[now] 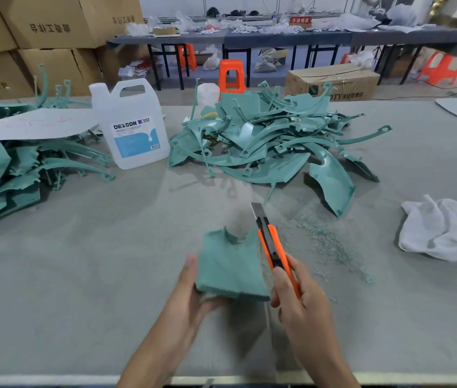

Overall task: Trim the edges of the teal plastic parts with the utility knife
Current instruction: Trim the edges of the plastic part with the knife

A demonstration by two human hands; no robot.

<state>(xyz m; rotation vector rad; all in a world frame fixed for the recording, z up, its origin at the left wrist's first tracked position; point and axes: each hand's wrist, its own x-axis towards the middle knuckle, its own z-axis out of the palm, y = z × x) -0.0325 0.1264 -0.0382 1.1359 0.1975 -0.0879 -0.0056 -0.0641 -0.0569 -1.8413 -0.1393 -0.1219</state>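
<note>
Place: a factory finishing workshop is showing here.
Worktable: a long grey-covered bench is carrying heaps of identical teal plastic parts and a scatter of teal shavings.
Cartons: printed cardboard boxes are standing stacked at the left.
Far benches: dark tables are holding bags, small white pieces and a red sign.
Stools: orange plastic ones are sitting by the benches.
Jug: a white DEXCON container is standing on the worktable.

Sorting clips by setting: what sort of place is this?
Probably a factory finishing workshop: a heap of teal plastic parts on a long worktable, stacked cardboard cartons, teal shavings.
</note>
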